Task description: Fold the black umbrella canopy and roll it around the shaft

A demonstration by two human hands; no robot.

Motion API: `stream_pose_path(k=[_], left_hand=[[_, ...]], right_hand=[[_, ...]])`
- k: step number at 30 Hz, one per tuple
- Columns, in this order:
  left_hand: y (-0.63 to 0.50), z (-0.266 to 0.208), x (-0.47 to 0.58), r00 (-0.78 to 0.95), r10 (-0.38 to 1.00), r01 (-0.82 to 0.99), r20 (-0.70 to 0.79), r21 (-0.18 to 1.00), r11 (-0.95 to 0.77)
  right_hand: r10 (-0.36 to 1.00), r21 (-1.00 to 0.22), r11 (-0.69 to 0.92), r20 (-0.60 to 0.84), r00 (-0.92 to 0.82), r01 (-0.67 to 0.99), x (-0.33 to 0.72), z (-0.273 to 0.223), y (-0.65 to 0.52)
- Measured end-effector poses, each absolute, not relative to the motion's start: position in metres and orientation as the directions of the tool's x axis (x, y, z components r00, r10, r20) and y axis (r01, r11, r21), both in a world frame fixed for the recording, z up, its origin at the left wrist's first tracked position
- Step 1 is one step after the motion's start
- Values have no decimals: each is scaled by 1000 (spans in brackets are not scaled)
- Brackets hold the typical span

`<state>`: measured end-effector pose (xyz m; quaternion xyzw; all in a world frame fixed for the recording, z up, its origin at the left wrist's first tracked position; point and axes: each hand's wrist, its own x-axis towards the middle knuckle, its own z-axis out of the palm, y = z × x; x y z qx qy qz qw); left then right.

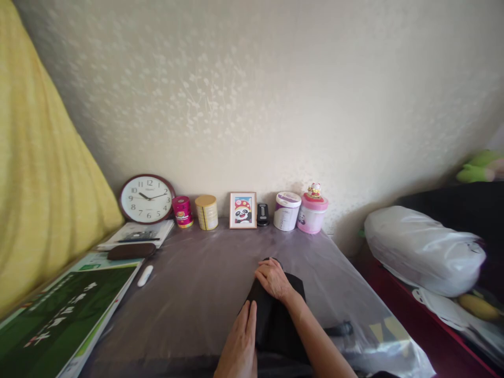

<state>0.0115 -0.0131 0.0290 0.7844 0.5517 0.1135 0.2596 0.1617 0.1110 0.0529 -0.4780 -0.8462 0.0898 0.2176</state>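
A dark black item (275, 320), soft and fabric-like, lies on the near part of the table in front of me; I cannot make out its exact kind. My right hand (273, 278) is on its far end, fingers bent over the edge. Along its left side rests my left hand (243, 328), with the fingers straight and together and the thumb hidden. Both hands touch the item and cover part of it. To its right, a black handle-like piece (339, 329) lies on the table; whether the two are joined is hidden by my right forearm.
Plastic film covers the table (189, 294). Along the wall stand a clock (147, 199), tins (207, 212), a framed panda picture (243, 211) and tubs (287, 211). Books (71, 315), a brown case (131, 251) and a white stick-like object (145, 276) lie left. A white bag (423, 249) sits right.
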Motion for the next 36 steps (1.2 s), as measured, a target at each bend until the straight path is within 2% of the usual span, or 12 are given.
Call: stream_pose_path(k=[7,9,12,15,18,20,30,36], left_hand=[[-14,28,13,325,942,787,-79,576,-223],[-16,30,14,311,948,791,-69,571,-218],[-20,31,13,310,950,776,-30,585,-235],[-22,30,11,319,947,759,23,593,-270],[-23,28,10,318,947,754,48,593,-283],[-23,28,10,315,948,757,44,591,-279],[-23,33,10,316,948,756,36,594,-275],[-22,31,11,312,950,752,4,611,-249]], right_hand=[[938,-378,314,265,-224,871,176,53,141],[947,-392,229,301,-111,891,188,51,138],[922,-463,22,352,161,886,218,46,122],[907,-500,-123,294,302,857,247,37,95],[920,-521,-212,180,349,827,260,30,66],[927,-559,-229,124,353,797,258,27,51],[928,-761,-187,71,366,621,231,40,35],[949,-877,-15,138,282,480,216,49,46]])
